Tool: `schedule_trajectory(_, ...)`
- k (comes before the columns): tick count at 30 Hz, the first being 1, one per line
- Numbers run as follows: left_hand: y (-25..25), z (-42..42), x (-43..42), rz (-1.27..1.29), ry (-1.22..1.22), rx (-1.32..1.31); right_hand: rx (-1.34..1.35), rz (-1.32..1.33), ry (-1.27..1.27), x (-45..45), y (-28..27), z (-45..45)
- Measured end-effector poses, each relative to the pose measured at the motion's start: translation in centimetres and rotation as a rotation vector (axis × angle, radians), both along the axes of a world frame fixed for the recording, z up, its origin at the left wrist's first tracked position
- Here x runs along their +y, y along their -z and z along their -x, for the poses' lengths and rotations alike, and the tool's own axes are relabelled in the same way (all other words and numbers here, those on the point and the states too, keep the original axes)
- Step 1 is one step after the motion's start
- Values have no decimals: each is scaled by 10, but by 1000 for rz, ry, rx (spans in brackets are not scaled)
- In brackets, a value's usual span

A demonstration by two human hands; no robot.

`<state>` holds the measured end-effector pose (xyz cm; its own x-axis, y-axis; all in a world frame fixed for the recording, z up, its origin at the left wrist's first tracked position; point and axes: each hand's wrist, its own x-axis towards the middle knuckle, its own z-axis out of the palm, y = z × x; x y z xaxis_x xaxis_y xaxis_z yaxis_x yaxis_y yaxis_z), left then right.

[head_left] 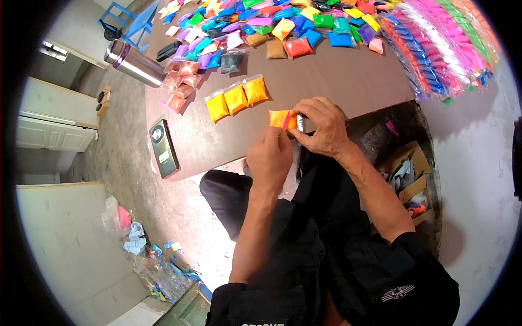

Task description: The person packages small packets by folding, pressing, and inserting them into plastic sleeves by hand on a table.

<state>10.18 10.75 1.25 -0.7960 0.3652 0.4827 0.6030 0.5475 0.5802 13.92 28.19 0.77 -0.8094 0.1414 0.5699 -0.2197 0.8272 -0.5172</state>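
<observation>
My left hand is closed on a thin pink strip that lies across an orange packet at the table's front edge. My right hand, thumb and fingers pressed together, grips the packet's right end along with a small dark and white object. What that object is, I cannot make out. Behind and left of my hands, a row of three orange packets lies flat on the brown table.
Many coloured packets cover the table's far side. Brown packets, a steel flask and a phone are at the left. Bundled colourful strips lie at the right. Below the table, an open cardboard box stands right of my legs.
</observation>
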Motion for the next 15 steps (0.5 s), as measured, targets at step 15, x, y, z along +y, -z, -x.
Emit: schedule_trajectory(15,5,3,-4,-14,48,68,43,-36,14,-2,0,-1)
